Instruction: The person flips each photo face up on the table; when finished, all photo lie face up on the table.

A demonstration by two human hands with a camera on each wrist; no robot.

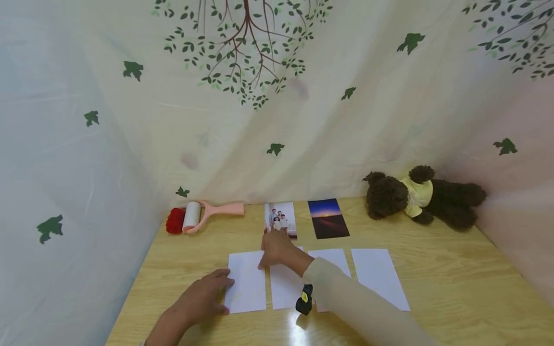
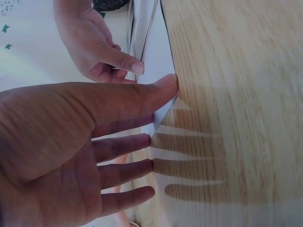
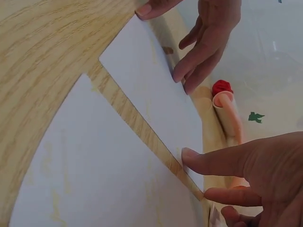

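Note:
Several white cards, photo-sized with faint yellowish markings, lie in a row on the table. My left hand (image 1: 202, 297) touches the left side of the leftmost card (image 1: 245, 288), thumb by its near corner and fingers extended along the edge. At that card's far right corner is my right hand (image 1: 278, 250); its thumb (image 3: 208, 161) rests on the card and the index finger lies by the corner. Beyond this hand sits a family photo (image 1: 286, 211), face up and partly hidden by the fingers. A sunset photo (image 1: 328, 218) lies to its right.
Along the back stand a red flower-like item (image 1: 175, 221) and a pink-handled lint roller (image 1: 192, 217) at the left. A brown teddy bear (image 1: 424, 196) in a yellow shirt lies at the back right. Leaf-printed fabric (image 1: 303, 120) hangs behind the wooden table (image 1: 459, 288).

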